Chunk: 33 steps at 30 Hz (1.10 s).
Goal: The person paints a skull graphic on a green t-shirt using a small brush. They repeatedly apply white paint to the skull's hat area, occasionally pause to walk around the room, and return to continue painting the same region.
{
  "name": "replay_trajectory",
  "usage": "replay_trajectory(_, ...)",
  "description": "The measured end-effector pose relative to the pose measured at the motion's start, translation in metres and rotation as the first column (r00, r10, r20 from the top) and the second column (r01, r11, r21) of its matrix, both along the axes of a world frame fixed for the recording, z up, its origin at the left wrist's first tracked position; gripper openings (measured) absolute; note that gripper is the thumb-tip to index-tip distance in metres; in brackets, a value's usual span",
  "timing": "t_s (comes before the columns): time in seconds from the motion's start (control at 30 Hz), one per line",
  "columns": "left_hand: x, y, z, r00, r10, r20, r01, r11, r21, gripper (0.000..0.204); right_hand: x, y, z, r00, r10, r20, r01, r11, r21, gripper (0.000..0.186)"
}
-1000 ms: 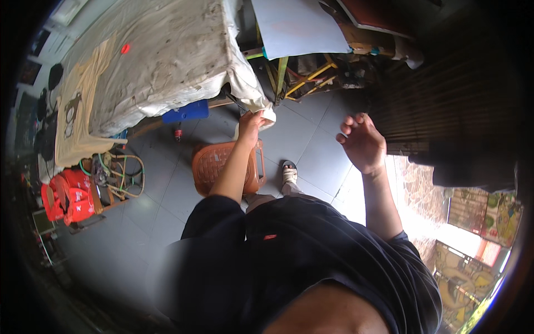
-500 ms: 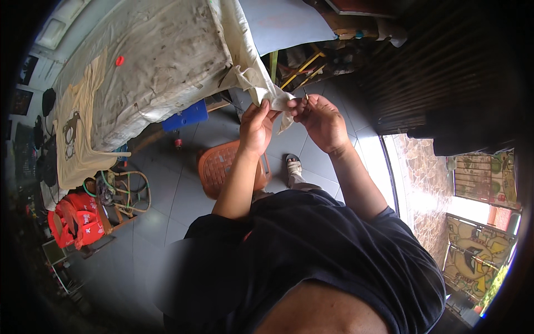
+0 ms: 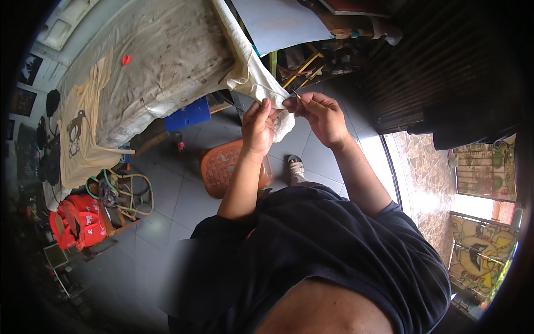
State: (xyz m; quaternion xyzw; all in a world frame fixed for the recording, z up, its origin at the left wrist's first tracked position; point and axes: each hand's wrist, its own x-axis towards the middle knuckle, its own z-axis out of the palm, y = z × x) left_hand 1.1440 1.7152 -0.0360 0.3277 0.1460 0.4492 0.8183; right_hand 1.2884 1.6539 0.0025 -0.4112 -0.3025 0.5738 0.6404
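Note:
My left hand (image 3: 257,129) is closed on the end of a long white cloth (image 3: 250,67) that trails from the corner of a table covered in a stained pale sheet (image 3: 156,55). Just right of it, my right hand (image 3: 325,122) is pinched at the cloth's end, with a small thin object (image 3: 296,93), too small to identify, poking up from between the fingertips. Part of the cloth hangs in a bunch below my fingers, which partly hide it.
An orange plastic stool (image 3: 225,167) stands on grey tiles by my sandalled foot (image 3: 295,167). A blue panel (image 3: 186,114) sits under the table, a grey sheet (image 3: 278,25) beside it. Red bags (image 3: 83,220) and coiled hoses (image 3: 133,192) lie left; a doorway (image 3: 417,178) opens right.
My right hand has come in from the right, from open fingers to a pinch at the cloth. My left hand has shifted slightly up and right, still holding the cloth, which now stretches from the corner.

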Motion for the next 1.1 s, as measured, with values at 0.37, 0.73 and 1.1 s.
replay_trajectory(0.37, 0.004, -0.003, 0.003, 0.997, 0.063, 0.046, -0.063, 0.998, -0.003, 0.035, 0.006, -0.004, -0.001, 0.998, -0.055, -0.033, 0.053, 0.998, -0.044, 0.017)
replay_trajectory(0.73, -0.003, 0.006, -0.009, 0.991, 0.092, 0.102, -0.086, 0.995, -0.056, 0.032, 0.02, -0.005, -0.01, 0.883, 0.064, -0.465, -0.004, 0.992, 0.128, 0.014)
replay_trajectory(1.1, 0.014, 0.0, 0.005, 0.992, 0.044, 0.116, -0.042, 0.999, -0.023, 0.026, 0.017, 0.008, -0.007, 0.743, 0.231, -0.629, -0.116, 0.969, 0.219, 0.014)
